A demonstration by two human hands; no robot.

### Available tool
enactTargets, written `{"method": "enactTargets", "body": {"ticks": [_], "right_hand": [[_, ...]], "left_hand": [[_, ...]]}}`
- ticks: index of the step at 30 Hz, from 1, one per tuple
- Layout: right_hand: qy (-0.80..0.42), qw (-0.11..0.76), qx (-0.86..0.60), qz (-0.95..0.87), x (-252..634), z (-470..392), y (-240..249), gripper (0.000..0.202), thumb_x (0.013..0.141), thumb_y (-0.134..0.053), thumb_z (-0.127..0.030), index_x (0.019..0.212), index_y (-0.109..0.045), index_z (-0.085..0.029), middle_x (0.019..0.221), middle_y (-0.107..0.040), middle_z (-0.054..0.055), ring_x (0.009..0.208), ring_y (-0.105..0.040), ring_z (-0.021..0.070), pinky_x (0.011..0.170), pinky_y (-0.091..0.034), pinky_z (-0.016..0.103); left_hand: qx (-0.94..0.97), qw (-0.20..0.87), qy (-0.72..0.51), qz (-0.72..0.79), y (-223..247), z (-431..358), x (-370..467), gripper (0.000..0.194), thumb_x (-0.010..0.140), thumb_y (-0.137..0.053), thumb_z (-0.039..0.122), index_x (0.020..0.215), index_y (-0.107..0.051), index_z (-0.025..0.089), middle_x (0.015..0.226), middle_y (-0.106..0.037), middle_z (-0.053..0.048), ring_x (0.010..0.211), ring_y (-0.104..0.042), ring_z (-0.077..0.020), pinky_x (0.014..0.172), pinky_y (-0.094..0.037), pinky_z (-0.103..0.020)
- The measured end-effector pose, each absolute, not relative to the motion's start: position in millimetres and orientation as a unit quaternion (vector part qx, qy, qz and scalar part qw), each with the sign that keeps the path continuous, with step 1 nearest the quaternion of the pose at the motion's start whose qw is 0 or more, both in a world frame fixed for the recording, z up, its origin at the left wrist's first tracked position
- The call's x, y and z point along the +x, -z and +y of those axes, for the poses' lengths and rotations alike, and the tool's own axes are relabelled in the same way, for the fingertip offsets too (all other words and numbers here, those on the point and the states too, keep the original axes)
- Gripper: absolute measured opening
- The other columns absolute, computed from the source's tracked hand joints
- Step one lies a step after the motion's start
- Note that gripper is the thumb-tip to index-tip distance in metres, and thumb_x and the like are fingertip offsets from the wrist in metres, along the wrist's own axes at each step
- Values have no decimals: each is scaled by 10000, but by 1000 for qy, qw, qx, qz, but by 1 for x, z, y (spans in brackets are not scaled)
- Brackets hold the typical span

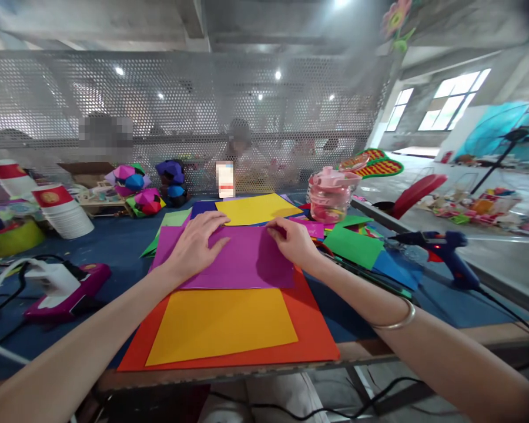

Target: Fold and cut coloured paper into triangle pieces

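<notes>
A purple sheet (242,264) of paper or thin foam lies across a yellow-orange sheet (224,326) and a larger orange-red sheet (320,341). My left hand (198,238) rests on the purple sheet's upper left part, fingers stretched toward its far edge and thumb apart. At the far edge on the right, the thumb and fingers of my right hand (291,241) are drawn together in a pinch on the purple sheet; the fingertips are partly hidden. Just beyond both hands lies a bright yellow sheet (260,208).
A glue gun (445,249) and green pieces (355,241) lie right, near a pink jug (330,194). Left are a power strip (88,285), stacked paper cups (64,214) and colourful folded balls (130,179). A perforated metal screen (194,111) stands behind.
</notes>
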State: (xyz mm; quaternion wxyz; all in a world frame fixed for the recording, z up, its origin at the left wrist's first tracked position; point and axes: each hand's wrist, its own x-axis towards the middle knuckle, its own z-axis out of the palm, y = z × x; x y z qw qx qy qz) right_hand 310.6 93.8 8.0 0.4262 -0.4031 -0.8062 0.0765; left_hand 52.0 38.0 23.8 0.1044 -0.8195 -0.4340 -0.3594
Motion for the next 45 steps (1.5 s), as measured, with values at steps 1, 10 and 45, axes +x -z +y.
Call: {"method": "enactTargets", "body": {"ticks": [1, 10, 45], "right_hand": [[-78, 427, -407, -803, 311, 95, -7, 136, 895, -580, -133, 927, -702, -183, 860, -754, 43, 788, -685, 204, 683, -454, 280], [-84, 408, -430, -801, 314, 97, -6, 133, 914, -580, -175, 937, -711, -190, 887, -762, 31, 805, -680, 188, 691, -447, 263], [64, 96, -538, -835, 293, 59, -8, 330, 1016, -331, -112, 1185, -613, -136, 1179, -655, 183, 986, -688, 266, 738, -528, 334]], "left_hand": [[-826, 107, 355, -425, -23, 36, 54, 311, 971, -589, 302, 1259, -603, 188, 1322, -610, -121, 1266, -542, -281, 1097, -400, -491], [-874, 107, 311, -358, -19, 18, 75, 203, 971, -602, 272, 1146, -651, 183, 1237, -636, -110, 1162, -578, -257, 1006, -445, -432], [-939, -69, 43, -335, -22, -32, 72, 388, 1031, -494, 452, 1370, -625, 315, 1550, -461, -63, 1401, -484, -299, 1139, -420, -469]]}}
